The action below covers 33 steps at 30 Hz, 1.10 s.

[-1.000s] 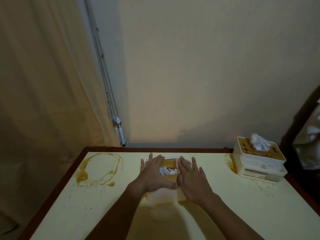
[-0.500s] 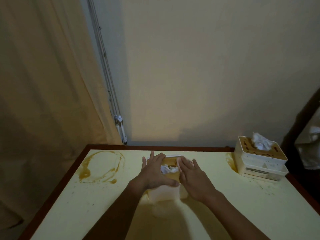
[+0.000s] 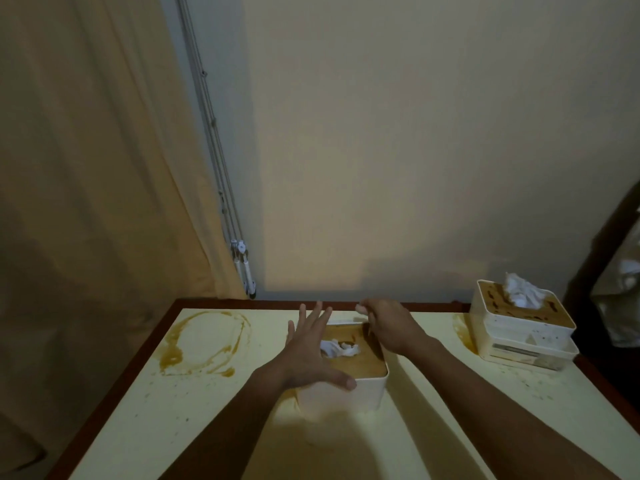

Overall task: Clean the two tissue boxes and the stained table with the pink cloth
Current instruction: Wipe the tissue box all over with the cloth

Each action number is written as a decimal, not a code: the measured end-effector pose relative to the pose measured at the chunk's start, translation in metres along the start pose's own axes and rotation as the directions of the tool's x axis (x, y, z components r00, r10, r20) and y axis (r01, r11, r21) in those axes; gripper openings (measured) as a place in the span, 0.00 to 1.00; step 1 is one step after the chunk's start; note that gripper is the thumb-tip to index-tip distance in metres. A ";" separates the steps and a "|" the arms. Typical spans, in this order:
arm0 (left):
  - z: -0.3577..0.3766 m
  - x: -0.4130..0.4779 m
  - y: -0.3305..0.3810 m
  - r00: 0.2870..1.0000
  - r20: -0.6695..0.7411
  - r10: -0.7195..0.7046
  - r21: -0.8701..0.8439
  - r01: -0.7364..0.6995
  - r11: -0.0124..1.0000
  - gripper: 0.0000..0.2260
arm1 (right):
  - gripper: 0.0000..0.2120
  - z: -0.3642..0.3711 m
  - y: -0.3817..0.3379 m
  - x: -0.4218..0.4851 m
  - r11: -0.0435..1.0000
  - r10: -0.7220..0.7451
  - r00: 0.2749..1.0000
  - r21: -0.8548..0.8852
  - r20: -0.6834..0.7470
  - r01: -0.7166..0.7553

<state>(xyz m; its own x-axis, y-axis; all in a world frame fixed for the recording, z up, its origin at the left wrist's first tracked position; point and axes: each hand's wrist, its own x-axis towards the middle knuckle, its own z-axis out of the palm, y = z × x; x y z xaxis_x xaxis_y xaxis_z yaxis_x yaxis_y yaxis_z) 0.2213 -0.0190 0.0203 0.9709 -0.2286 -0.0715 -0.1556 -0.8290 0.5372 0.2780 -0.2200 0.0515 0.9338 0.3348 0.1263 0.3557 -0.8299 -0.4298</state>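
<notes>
No writing could be read: the only label was a pale strip (image 3: 516, 351) on the lower tier of the second tissue box (image 3: 498, 327), its print too small to make out. That box, white plastic with rounded corners and a brown-smeared top, stood at the right edge of the frame on the table (image 3: 485, 427), with crumpled white tissue (image 3: 521, 294) rising from its slot. The nearer tissue box (image 3: 349, 393) (the same white plastic, its lid smeared brown) sat at lower centre with both hands on it. The left hand (image 3: 308, 358) lay flat over its left side, fingers straight and fanned toward the wall, thumb stretched along the near rim. The right hand (image 3: 389, 327) arched over the far right corner, fingers curled downward; whether they gripped the rim could not be told. A tuft of tissue (image 3: 341, 348) showed between the hands. The tabletop was smooth pale cream with a dark reddish edge, flecked with brown spatter, and a brown ring stain (image 3: 204, 344) marked its left part. A beige curtain (image 3: 86, 168) filled the upper left, thin cords (image 3: 214, 140) hanging beside it.
</notes>
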 end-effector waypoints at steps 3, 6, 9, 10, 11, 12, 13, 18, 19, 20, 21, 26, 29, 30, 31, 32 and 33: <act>-0.003 -0.005 -0.006 0.999 -0.027 -0.019 0.078 0.021 0.997 0.65 | 0.15 0.003 0.004 -0.006 1.000 0.016 0.990 -0.021 0.138 -0.014; -0.010 -0.011 -0.015 0.992 -0.093 -0.087 0.098 0.096 0.991 0.66 | 0.13 -0.004 0.012 -0.018 0.998 0.055 0.989 0.012 0.140 -0.057; -0.018 -0.016 -0.022 0.981 -0.117 -0.157 0.095 0.168 0.981 0.59 | 0.12 -0.017 0.020 -0.030 0.990 0.129 0.971 0.023 0.203 -0.136; -0.020 -0.017 -0.024 0.980 -0.107 -0.171 0.057 0.178 0.982 0.53 | 0.13 -0.023 0.021 -0.035 0.988 0.144 0.960 0.023 0.239 -0.154; -0.022 -0.018 -0.024 0.980 -0.090 -0.180 -0.005 0.180 0.984 0.47 | 0.14 -0.029 0.022 -0.040 0.985 0.158 0.949 0.026 0.273 -0.172; -0.022 -0.019 -0.023 0.980 -0.069 -0.188 -0.080 0.182 0.980 0.42 | 0.15 -0.034 0.022 -0.044 0.981 0.169 0.939 0.038 0.301 -0.189; -0.020 -0.018 -0.021 0.979 -0.049 -0.197 -0.151 0.188 0.971 0.37 | 0.16 -0.038 0.024 -0.048 0.977 0.180 0.931 0.054 0.319 -0.208; 0.001 -0.005 -0.001 0.978 -0.094 -0.184 -0.196 0.163 0.967 0.24 | 0.15 -0.040 0.022 -0.055 0.908 0.237 0.959 0.316 0.154 -0.275; 0.005 -0.002 0.002 0.980 -0.115 -0.162 -0.172 0.141 0.975 0.23 | 0.14 -0.037 0.018 -0.055 0.890 0.249 0.965 0.373 0.087 -0.263; 0.009 0.001 0.005 0.981 -0.134 -0.141 -0.148 0.120 0.982 0.23 | 0.14 -0.033 0.014 -0.054 0.868 0.262 0.965 0.430 0.027 -0.248; 0.011 0.005 0.007 0.982 -0.150 -0.119 -0.123 0.101 0.987 0.23 | 0.13 -0.029 0.009 -0.053 0.851 0.268 0.963 0.477 -0.032 -0.221; 0.023 0.011 0.008 0.992 -0.125 -0.005 0.079 0.015 0.997 0.22 | 0.12 0.006 0.007 -0.041 0.929 0.202 0.949 0.354 -0.244 -0.107; 0.028 0.003 0.005 0.983 -0.185 0.013 0.208 0.026 0.978 0.23 | 0.17 0.024 0.008 -0.043 0.973 0.144 0.966 0.206 -0.214 -0.100; 0.027 -0.001 0.005 0.976 -0.218 0.017 0.263 0.042 0.964 0.23 | 0.20 0.027 0.007 -0.047 0.990 0.114 0.978 0.103 -0.176 -0.097; 0.024 -0.004 0.005 0.968 -0.249 0.023 0.320 0.060 0.945 0.23 | 0.23 0.031 0.008 -0.051 0.997 0.075 0.985 0.000 -0.155 -0.076; 0.021 -0.007 0.005 0.959 -0.281 0.030 0.365 0.078 0.928 0.26 | 0.25 0.033 0.006 -0.054 0.996 0.045 0.989 -0.070 -0.143 -0.055; 0.017 -0.009 0.006 0.950 -0.309 0.039 0.396 0.091 0.914 0.28 | 0.26 0.036 0.006 -0.056 0.995 0.010 0.990 -0.096 -0.144 -0.024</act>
<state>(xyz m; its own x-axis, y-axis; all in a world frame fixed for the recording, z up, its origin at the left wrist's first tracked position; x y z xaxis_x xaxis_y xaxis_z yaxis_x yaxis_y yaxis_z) 0.2089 -0.0309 0.0101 0.9727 -0.0921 0.2131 -0.1260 -0.9804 0.1516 0.2263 -0.2273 0.0099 0.9331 0.2588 0.2496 0.3354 -0.8768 -0.3446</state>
